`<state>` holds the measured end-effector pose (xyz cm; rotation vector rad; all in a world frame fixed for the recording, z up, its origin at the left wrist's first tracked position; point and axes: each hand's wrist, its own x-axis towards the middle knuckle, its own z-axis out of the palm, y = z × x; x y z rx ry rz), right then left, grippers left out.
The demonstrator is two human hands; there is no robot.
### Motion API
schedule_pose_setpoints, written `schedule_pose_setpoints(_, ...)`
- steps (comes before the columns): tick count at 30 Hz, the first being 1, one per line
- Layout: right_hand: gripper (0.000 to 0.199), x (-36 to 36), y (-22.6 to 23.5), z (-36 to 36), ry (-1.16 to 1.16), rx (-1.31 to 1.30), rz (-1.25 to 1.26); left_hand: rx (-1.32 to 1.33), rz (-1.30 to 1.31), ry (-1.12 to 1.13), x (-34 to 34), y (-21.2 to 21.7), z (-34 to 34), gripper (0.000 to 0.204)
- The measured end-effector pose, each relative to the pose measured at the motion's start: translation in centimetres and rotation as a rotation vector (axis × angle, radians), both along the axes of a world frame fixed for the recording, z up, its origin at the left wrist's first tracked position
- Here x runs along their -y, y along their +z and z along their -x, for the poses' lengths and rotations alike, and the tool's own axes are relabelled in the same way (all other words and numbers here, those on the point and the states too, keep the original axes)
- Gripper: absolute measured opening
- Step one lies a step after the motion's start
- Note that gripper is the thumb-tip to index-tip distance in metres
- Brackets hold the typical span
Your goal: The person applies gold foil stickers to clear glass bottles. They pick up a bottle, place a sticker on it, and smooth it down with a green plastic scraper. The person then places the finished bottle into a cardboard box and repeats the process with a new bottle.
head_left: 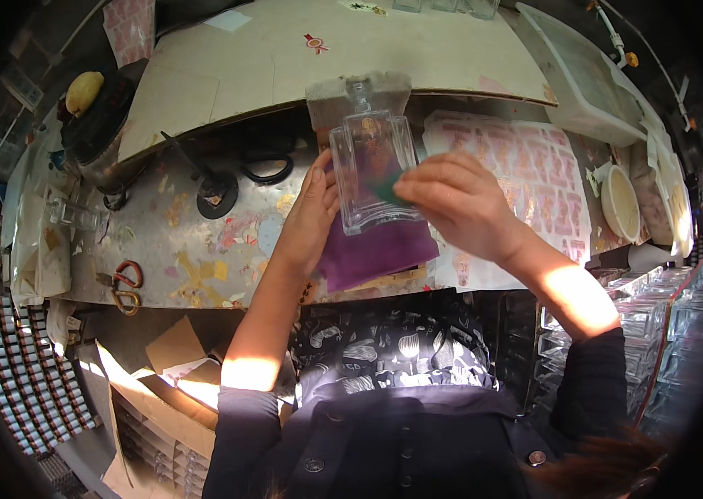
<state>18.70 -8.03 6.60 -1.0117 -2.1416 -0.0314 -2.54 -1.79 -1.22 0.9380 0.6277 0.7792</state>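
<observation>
A clear rectangular glass bottle (357, 170) lies with its neck pointing away from me, resting on a purple cloth (380, 259) and a beige folded pad (397, 93). Gold-red decoration shows on its upper face. My left hand (310, 208) grips the bottle's left side, thumb on top and the fingers partly hidden beneath. In my right hand (463, 200), closed and slightly blurred, is a small green scraper (385, 190) over the bottle's lower face. Beside the right hand lie white sheets (542, 170) printed with pink and gold decals.
On the left are red-handled scissors (125, 287), black-handled scissors (268, 169), a black round-based stand (217, 195) and a glass bottle (77, 216). A raised board (251, 66) spans the back. A white bowl (620, 202) stands at right. Below are a cardboard box (156, 407) and stacked glassware (634, 333).
</observation>
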Motion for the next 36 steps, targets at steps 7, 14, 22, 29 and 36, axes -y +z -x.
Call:
schedule_pose_setpoints(7,0.025,2.5,-1.1,-0.9,0.142,0.171,0.189,0.032,0.031,-0.006,-0.2,0.2,0.1,0.058)
schedule_pose_setpoints(14,0.026,1.0,-0.4,0.0,0.006,0.091,-0.043,0.027,0.077,-0.002,-0.3,0.5,0.0,0.057)
schedule_pose_setpoints(22,0.027,-2.5,-0.1,0.0,0.097,-0.078,0.355,-0.038,0.066,-0.03,-1.2,0.4,0.2,0.059)
schedule_pose_setpoints(29,0.022,-12.0,2.0,-1.9,-0.208,-0.686,0.588,-0.093,0.044,-0.003,-3.8,-0.3,-1.5,0.05)
schedule_pose_setpoints(36,0.025,-6.6,4.9,-3.0,0.133,-0.231,0.852,-0.126,-0.22,-0.322,-2.2,3.8,-0.1,0.066)
